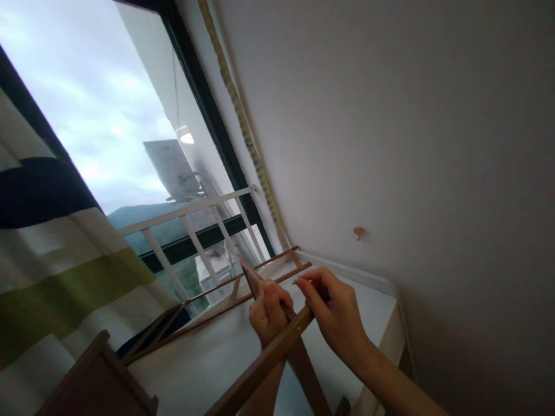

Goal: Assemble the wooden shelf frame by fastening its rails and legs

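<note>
Both hands are up close together on the brown wooden folding rack made of thin slats and crossed legs (264, 358), pretty much in the middle-bottom of the view w/ the camera tilted hard. Left hand (269, 315) is curled into a loose fist around one of the crossed slats, knuckles toward the camera, thumb tucked on top. Right hand (333, 315) comes in from the lower right w/ the forearm running off the bottom edge, wrist bent a bit, fingers pinched down on the top end of the same crossing point, so both are clamped on the rack and nearly touching each other. The rack's thin upper rails stretch away to the left toward the window, and its legs drop out of frame at the bottom, so can't see what it's standing on. It sits over a white flat-topped surface (373, 312) that runs along the plain pale wall (411, 144). Bottom left there's a dark brown wooden boxy piece (99, 381), cut off, can't tell what it is tbh. Left side is a striped cloth in white, green and dark blue (47, 254), blurry. Behind the rack, a white railing w/ slanted bars (191, 216) in front of the big dark-framed window (108, 115). Small pinkish hook-like thing on the wall (359, 233), too tiny to make out.
</note>
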The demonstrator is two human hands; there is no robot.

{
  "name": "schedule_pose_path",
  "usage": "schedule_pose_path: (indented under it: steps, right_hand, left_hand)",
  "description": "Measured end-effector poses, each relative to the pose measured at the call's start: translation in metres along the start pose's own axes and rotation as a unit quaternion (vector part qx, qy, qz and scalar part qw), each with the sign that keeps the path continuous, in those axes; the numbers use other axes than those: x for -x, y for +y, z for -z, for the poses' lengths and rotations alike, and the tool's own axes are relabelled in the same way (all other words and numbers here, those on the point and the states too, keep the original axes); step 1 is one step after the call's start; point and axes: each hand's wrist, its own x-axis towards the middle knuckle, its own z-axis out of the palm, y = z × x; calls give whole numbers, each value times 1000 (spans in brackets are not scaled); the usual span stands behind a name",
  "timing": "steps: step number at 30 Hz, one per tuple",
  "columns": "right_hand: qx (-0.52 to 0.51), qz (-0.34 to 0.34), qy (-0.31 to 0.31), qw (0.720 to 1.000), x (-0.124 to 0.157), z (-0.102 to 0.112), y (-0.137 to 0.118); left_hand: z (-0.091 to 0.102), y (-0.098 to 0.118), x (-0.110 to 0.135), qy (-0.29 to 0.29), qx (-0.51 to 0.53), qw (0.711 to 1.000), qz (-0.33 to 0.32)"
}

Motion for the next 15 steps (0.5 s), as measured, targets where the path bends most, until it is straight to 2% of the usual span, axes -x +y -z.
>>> schedule_pose_path:
  steps: [8,15]
  right_hand:
    - [-44,-21,92,995,6,-9,0]
    - [-32,-10,105,994,6,-8,-1]
  left_hand:
    - [-4,7,-5,-2,4,1000,7]
    - [-1,7,-8,-35,7,999,25]
